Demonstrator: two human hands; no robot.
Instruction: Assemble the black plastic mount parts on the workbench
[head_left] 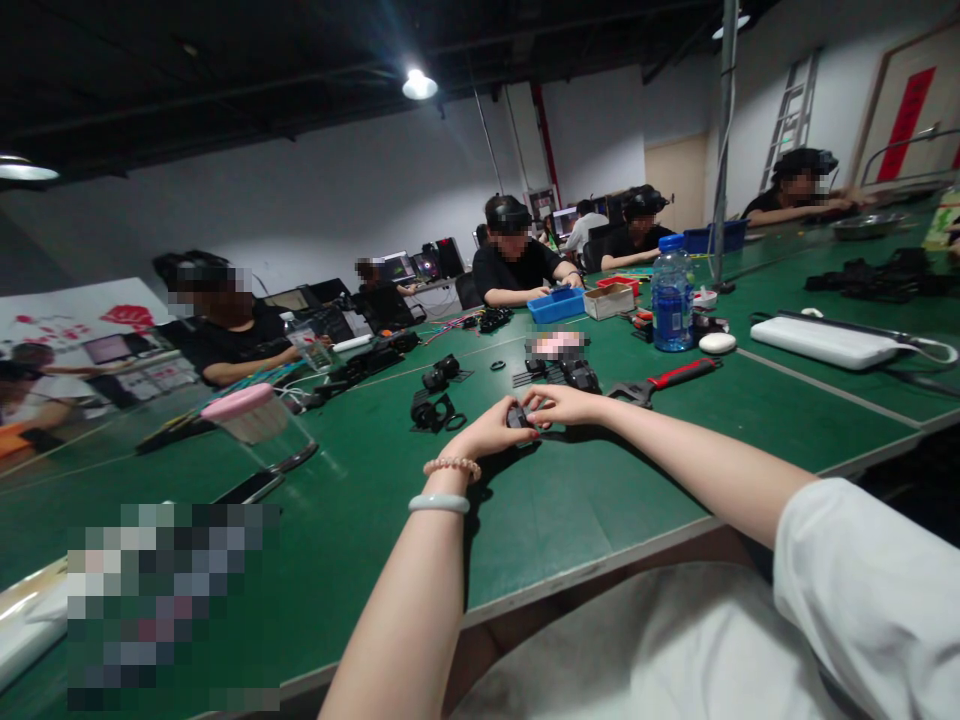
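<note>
Between both hands, just above the green table, is a small dark part (517, 416) whose kind I cannot make out. My left hand (491, 430), with a beaded bracelet and a pale bangle at its wrist, grips the part between thumb and fingers. From the other side, my right hand (562, 405) pinches the same part with bent fingertips. Several black ribbed parts and rings (435, 405) lie to the left of the hands. More black parts (577, 373) lie just beyond my right hand, beside an adjustable wrench (667, 378) with a red and black handle.
The green table (585, 520) stretches ahead. On it stand a blue-capped bottle (673, 300), a blue bin (556, 305), a pink-lidded container (251, 420) and a white power bank-like case (829, 338). A metal pole (724, 150) rises at the right. Several people sit around the table.
</note>
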